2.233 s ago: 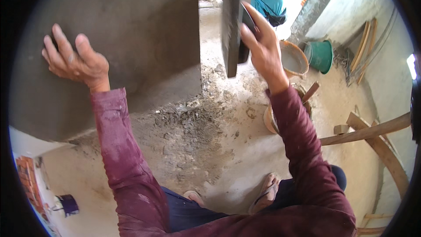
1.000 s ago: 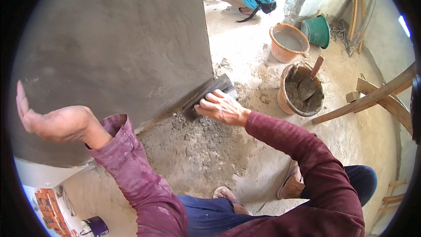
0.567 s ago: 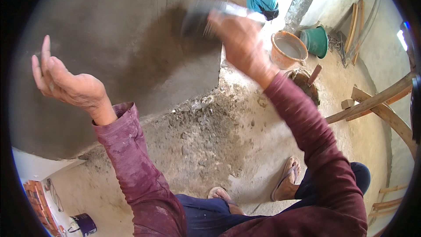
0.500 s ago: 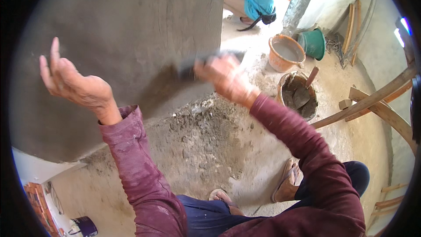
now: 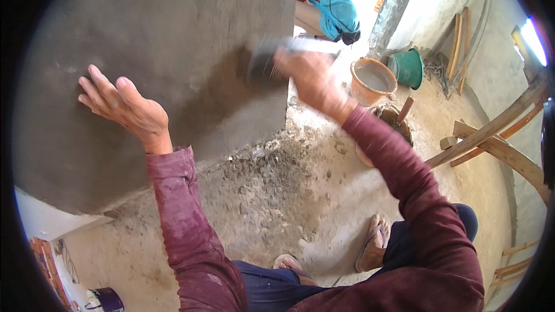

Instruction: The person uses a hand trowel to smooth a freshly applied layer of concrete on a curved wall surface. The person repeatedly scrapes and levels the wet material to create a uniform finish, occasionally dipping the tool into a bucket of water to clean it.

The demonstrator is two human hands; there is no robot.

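My right hand (image 5: 315,81) grips a dark, flat plastering float (image 5: 263,65), blurred by motion, at the right edge of a grey plastered wall (image 5: 173,17). Its handle is hidden by my fingers. My left hand (image 5: 128,107) holds nothing; its fingers are stretched out in front of the same wall. Whether the fingertips touch the plaster, I cannot tell. Darker grey plaster, or shadow, lies between the two hands.
Right of the wall stand an orange bucket (image 5: 374,79), a green bucket (image 5: 408,68) and a mortar bucket with a wooden-handled trowel (image 5: 405,110). Crossed timbers (image 5: 503,138) lean at right. Mortar crumbs (image 5: 272,167) line the wall's foot. A person in a blue shirt (image 5: 332,3) crouches beyond.
My right hand and the float have moved up and slightly right. My left hand has shifted right and a little down, its fingers straighter. The crouching person has shifted slightly.
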